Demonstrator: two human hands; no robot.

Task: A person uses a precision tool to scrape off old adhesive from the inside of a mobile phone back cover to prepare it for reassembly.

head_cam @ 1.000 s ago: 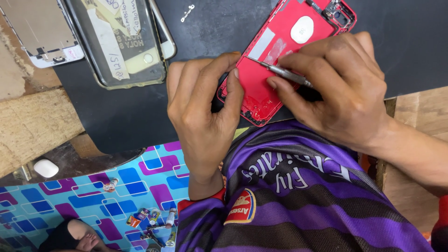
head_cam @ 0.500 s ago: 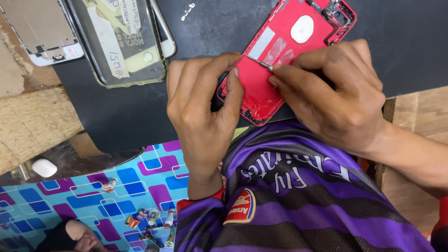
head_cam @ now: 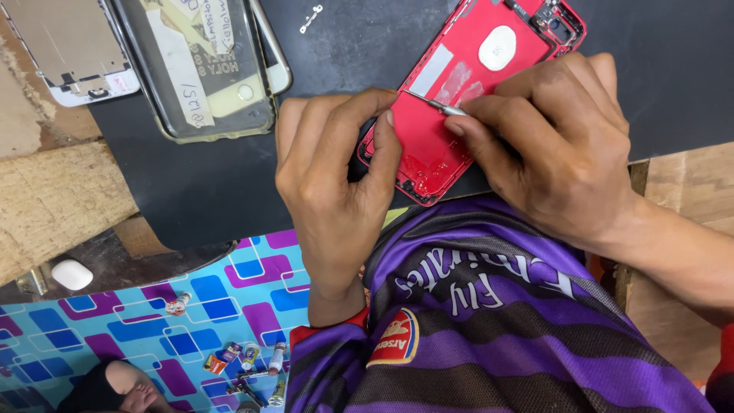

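Observation:
An empty red phone housing (head_cam: 466,84) lies open side up on a black mat (head_cam: 359,53). My left hand (head_cam: 332,180) grips its lower left edge, thumb pressed on the inside. A thin metal tool (head_cam: 436,103) is pinched in my right hand (head_cam: 554,141), and its tip rests on the housing's inner surface beside a grey patch. The lower part of the housing is hidden under both hands.
A phone in a clear case with paper labels (head_cam: 202,65) lies at the upper left, beside a detached screen assembly (head_cam: 73,50). A small metal bracket (head_cam: 311,18) sits on the mat. Below the worn wooden bench edge (head_cam: 53,199) lies patterned blue flooring (head_cam: 115,329) with small bottles.
My right hand has slid the tool up and left across the housing's inside, from the middle right toward the grey patch. My left hand has kept its hold.

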